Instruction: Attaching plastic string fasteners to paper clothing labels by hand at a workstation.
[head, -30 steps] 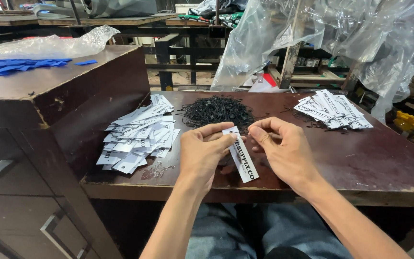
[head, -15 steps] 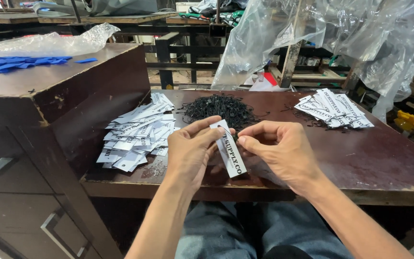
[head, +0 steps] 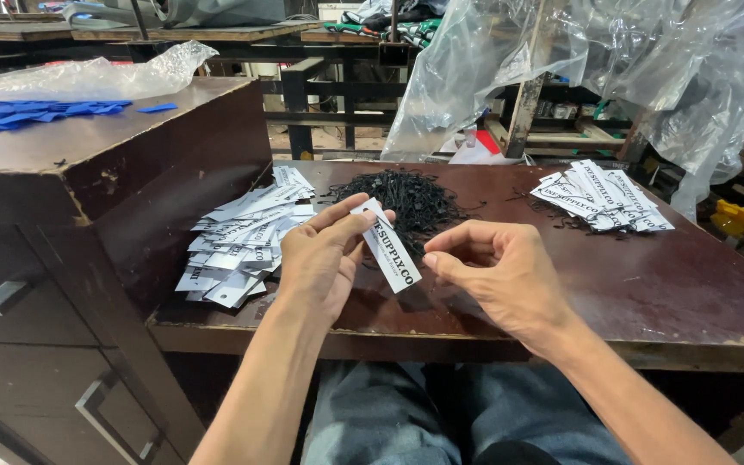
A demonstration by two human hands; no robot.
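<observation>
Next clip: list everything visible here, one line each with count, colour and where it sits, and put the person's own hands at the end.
white tag: one, white with black print, held above the table's near edge
left tag pile: many, white, on the table's left side against the cabinet
right tag pile: many, white, far right of the table
black string heap: one heap, black, centre back of the table
table: one, dark brown, worn top
cabinet: one, dark brown with metal handles, left
blue pieces: several, blue, on the cabinet top
plastic sheeting: clear, hanging behind the table
left hand: pinching the white tag's upper end
right hand: fingers curled, just right of the tag, grip unclear
</observation>
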